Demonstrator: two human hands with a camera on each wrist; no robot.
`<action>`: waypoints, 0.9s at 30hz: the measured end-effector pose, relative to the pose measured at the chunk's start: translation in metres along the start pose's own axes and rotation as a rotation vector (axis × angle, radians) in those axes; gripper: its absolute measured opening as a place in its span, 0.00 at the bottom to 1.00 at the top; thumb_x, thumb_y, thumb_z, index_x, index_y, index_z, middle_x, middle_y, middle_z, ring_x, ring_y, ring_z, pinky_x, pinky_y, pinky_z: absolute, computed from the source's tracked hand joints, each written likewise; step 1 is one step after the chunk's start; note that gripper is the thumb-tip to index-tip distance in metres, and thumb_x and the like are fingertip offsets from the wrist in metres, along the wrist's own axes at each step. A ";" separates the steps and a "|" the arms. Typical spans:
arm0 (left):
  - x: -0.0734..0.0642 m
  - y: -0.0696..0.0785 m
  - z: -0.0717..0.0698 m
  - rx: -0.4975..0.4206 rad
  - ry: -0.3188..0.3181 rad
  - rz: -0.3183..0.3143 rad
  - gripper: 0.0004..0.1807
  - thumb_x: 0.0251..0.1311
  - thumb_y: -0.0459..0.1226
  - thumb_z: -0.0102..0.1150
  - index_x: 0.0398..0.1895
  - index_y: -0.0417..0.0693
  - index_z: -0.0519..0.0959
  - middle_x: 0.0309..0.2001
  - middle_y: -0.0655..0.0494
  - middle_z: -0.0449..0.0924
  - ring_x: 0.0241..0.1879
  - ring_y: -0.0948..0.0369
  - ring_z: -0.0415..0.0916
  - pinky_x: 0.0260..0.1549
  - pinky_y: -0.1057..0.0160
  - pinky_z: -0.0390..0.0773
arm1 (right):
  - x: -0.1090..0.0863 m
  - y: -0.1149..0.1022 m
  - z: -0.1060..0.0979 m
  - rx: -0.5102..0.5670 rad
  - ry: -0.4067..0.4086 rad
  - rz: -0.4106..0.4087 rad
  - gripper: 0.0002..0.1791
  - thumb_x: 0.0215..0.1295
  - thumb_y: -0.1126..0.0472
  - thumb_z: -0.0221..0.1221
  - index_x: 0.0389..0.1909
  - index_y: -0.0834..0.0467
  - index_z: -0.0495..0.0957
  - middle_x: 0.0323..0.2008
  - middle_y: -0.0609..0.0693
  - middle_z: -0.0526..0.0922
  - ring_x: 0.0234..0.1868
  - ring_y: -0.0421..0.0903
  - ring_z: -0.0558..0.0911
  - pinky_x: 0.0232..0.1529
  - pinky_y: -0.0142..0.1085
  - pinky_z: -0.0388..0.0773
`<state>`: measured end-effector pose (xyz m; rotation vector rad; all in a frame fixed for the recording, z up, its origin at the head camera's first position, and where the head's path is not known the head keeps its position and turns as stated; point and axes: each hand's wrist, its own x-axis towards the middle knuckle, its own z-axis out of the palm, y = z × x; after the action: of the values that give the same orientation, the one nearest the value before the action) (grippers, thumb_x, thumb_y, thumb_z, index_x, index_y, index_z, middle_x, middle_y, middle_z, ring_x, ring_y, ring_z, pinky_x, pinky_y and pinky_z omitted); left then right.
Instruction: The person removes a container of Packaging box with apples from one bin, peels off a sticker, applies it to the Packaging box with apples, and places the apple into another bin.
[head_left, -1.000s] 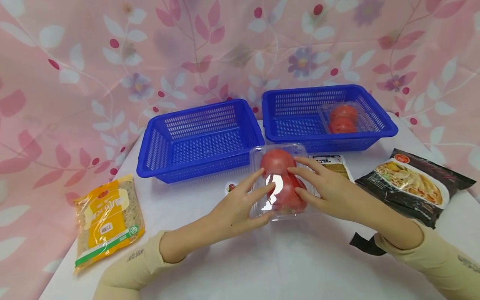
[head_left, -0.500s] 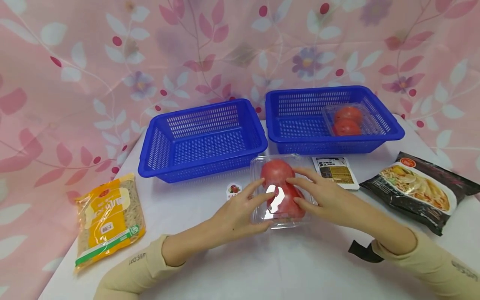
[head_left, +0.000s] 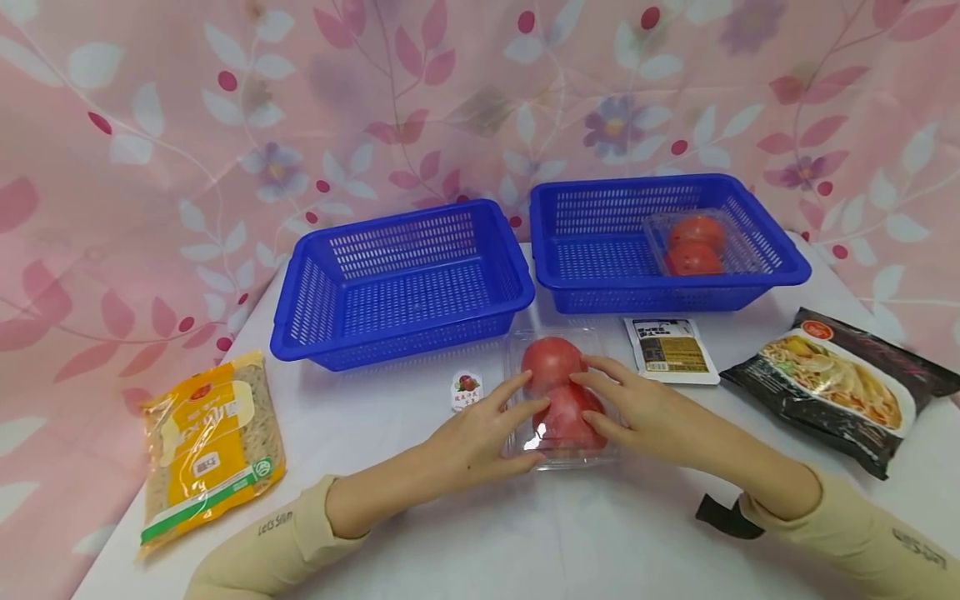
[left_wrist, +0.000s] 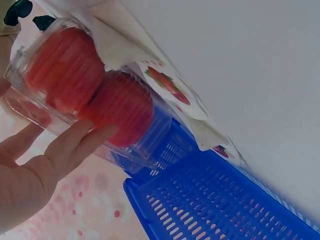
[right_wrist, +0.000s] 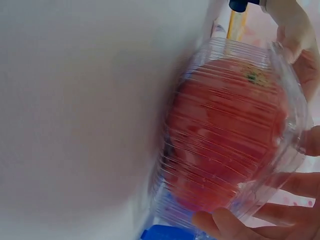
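A clear plastic clamshell box of tomatoes (head_left: pixel 555 362) is between the two hands on the white table; two red tomatoes show through it. My left hand (head_left: pixel 480 437) holds its left side, fingertips reaching over the lid and thumb by the near left corner. From the right, my right hand (head_left: pixel 645 408) grips the other side, fingers spread along the edge. In the left wrist view the left fingers (left_wrist: pixel 75 142) lie along the box's ribbed wall. The right wrist view has the box (right_wrist: pixel 225 130) close up, right fingertips at its lower edge.
Behind stand a blue basket (head_left: pixel 405 333) on the left and another (head_left: pixel 667 296) on the right, holding a second tomato box (head_left: pixel 693 246). A yellow grain bag (head_left: pixel 210 450), a small sachet (head_left: pixel 671 350), a black noodle packet (head_left: pixel 840 383) and a printed label (head_left: pixel 467 387) lie around.
The tomato box has come down and toward the person, away from the baskets' front edge, with both hands on it. The sachet and label now show more fully.
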<state>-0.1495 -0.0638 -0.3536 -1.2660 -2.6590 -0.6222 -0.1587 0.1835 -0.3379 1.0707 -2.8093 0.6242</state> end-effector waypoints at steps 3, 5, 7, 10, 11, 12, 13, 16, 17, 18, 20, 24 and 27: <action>0.001 -0.001 0.001 0.035 0.009 0.037 0.31 0.52 0.49 0.63 0.59 0.47 0.70 0.64 0.42 0.60 0.40 0.57 0.78 0.35 0.63 0.79 | -0.002 0.002 0.003 -0.033 0.023 -0.018 0.24 0.59 0.56 0.59 0.56 0.61 0.71 0.57 0.61 0.69 0.47 0.56 0.78 0.40 0.46 0.78; 0.002 -0.002 0.002 0.052 0.010 0.050 0.31 0.53 0.49 0.62 0.59 0.47 0.69 0.64 0.42 0.60 0.40 0.57 0.78 0.35 0.63 0.79 | -0.002 0.003 0.004 -0.052 0.032 -0.024 0.24 0.60 0.55 0.59 0.56 0.61 0.71 0.57 0.61 0.69 0.47 0.56 0.78 0.41 0.47 0.77; 0.001 -0.002 0.002 0.068 0.003 0.051 0.32 0.53 0.50 0.60 0.60 0.48 0.69 0.65 0.42 0.59 0.41 0.56 0.78 0.35 0.62 0.79 | -0.003 0.004 0.005 -0.060 0.026 -0.022 0.24 0.61 0.55 0.57 0.56 0.61 0.70 0.57 0.61 0.69 0.48 0.57 0.78 0.42 0.48 0.76; 0.000 -0.003 0.001 0.085 -0.017 0.052 0.31 0.55 0.51 0.58 0.61 0.49 0.68 0.65 0.42 0.59 0.49 0.52 0.75 0.43 0.59 0.76 | -0.003 0.005 0.005 -0.066 0.008 -0.018 0.24 0.62 0.54 0.56 0.57 0.61 0.69 0.58 0.61 0.68 0.49 0.58 0.77 0.44 0.49 0.75; -0.001 -0.003 0.001 0.091 -0.024 0.050 0.31 0.56 0.51 0.58 0.62 0.49 0.67 0.65 0.42 0.59 0.52 0.50 0.73 0.46 0.57 0.74 | -0.003 0.005 0.005 -0.063 0.003 -0.013 0.24 0.63 0.54 0.56 0.57 0.60 0.69 0.58 0.61 0.68 0.50 0.58 0.76 0.45 0.50 0.75; -0.001 -0.003 0.000 0.095 -0.031 0.045 0.31 0.56 0.51 0.57 0.62 0.50 0.67 0.65 0.42 0.58 0.55 0.47 0.70 0.48 0.55 0.73 | -0.003 0.005 0.005 -0.062 0.000 -0.009 0.24 0.63 0.53 0.55 0.58 0.60 0.69 0.59 0.60 0.67 0.51 0.58 0.75 0.46 0.50 0.74; -0.002 -0.003 -0.002 0.095 -0.039 0.040 0.31 0.57 0.51 0.57 0.63 0.50 0.66 0.66 0.42 0.58 0.57 0.45 0.67 0.50 0.53 0.71 | -0.002 0.005 0.004 -0.060 -0.001 -0.006 0.25 0.63 0.53 0.55 0.58 0.59 0.69 0.59 0.60 0.67 0.52 0.58 0.75 0.47 0.51 0.74; -0.003 -0.002 -0.006 0.097 -0.073 0.009 0.32 0.57 0.51 0.56 0.65 0.54 0.65 0.67 0.45 0.56 0.59 0.40 0.62 0.50 0.48 0.70 | -0.002 0.006 0.003 -0.057 -0.005 0.005 0.25 0.63 0.51 0.55 0.58 0.58 0.68 0.60 0.60 0.67 0.54 0.58 0.73 0.48 0.52 0.72; -0.004 -0.002 -0.007 0.098 -0.092 -0.005 0.32 0.58 0.52 0.55 0.65 0.55 0.63 0.68 0.46 0.55 0.60 0.39 0.61 0.49 0.47 0.70 | -0.002 0.006 0.003 -0.055 -0.008 0.007 0.25 0.63 0.51 0.55 0.59 0.58 0.68 0.60 0.59 0.66 0.55 0.58 0.73 0.49 0.52 0.72; -0.004 -0.002 -0.008 0.102 -0.115 -0.018 0.33 0.59 0.53 0.54 0.67 0.56 0.62 0.69 0.47 0.53 0.61 0.39 0.59 0.49 0.46 0.70 | -0.002 0.006 0.003 -0.053 -0.010 0.007 0.25 0.63 0.50 0.55 0.59 0.58 0.68 0.60 0.59 0.66 0.55 0.58 0.72 0.49 0.52 0.72; -0.006 -0.003 -0.008 0.111 -0.165 -0.037 0.34 0.60 0.54 0.51 0.69 0.58 0.58 0.70 0.49 0.49 0.63 0.39 0.54 0.49 0.45 0.69 | -0.002 0.007 0.002 -0.045 -0.016 0.006 0.26 0.63 0.50 0.55 0.59 0.58 0.68 0.60 0.59 0.66 0.55 0.59 0.72 0.49 0.52 0.71; -0.009 -0.004 -0.004 0.124 -0.232 -0.056 0.36 0.62 0.56 0.45 0.71 0.61 0.49 0.72 0.52 0.41 0.65 0.38 0.47 0.50 0.42 0.66 | -0.003 0.009 0.002 -0.024 -0.018 -0.001 0.25 0.63 0.50 0.55 0.58 0.58 0.69 0.60 0.59 0.66 0.55 0.58 0.72 0.51 0.52 0.70; -0.011 -0.004 -0.002 0.133 -0.240 -0.056 0.37 0.63 0.57 0.44 0.72 0.62 0.45 0.72 0.53 0.38 0.66 0.38 0.44 0.51 0.42 0.66 | -0.004 0.009 0.003 -0.012 -0.017 -0.001 0.25 0.63 0.50 0.55 0.58 0.58 0.69 0.60 0.58 0.66 0.55 0.58 0.72 0.50 0.52 0.71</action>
<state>-0.1458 -0.0751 -0.3562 -1.3071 -2.8805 -0.3105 -0.1619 0.1910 -0.3446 1.0804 -2.8235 0.6007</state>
